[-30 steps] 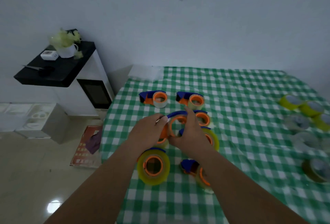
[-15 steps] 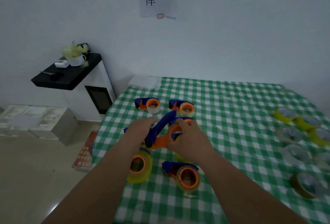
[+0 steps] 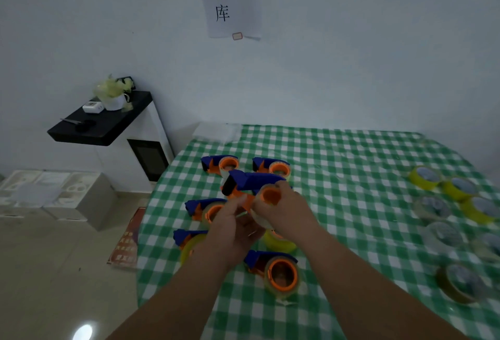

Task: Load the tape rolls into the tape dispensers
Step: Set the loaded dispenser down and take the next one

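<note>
Gripping raised dispenser [image 3: 251, 182] w/ both hands | roll on its hub | 5 loaded dispensers on table

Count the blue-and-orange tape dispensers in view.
6: two at the back, one held up, two left, one nearest. The hands may hide others.

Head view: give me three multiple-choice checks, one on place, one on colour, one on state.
1. Where do the loose tape rolls lie?
A. right side of the table
B. the floor
C. the black shelf

2. What colour is the tablecloth?
A. red and white
B. green and white
C. plain blue

3. The held dispenser is:
A. flat on the table
B. lifted in both hands
C. on the shelf

A: rolls cluster at the cloth's right edge. B: checks are green and white. B: left hand and right hand hold it above the others.
</note>
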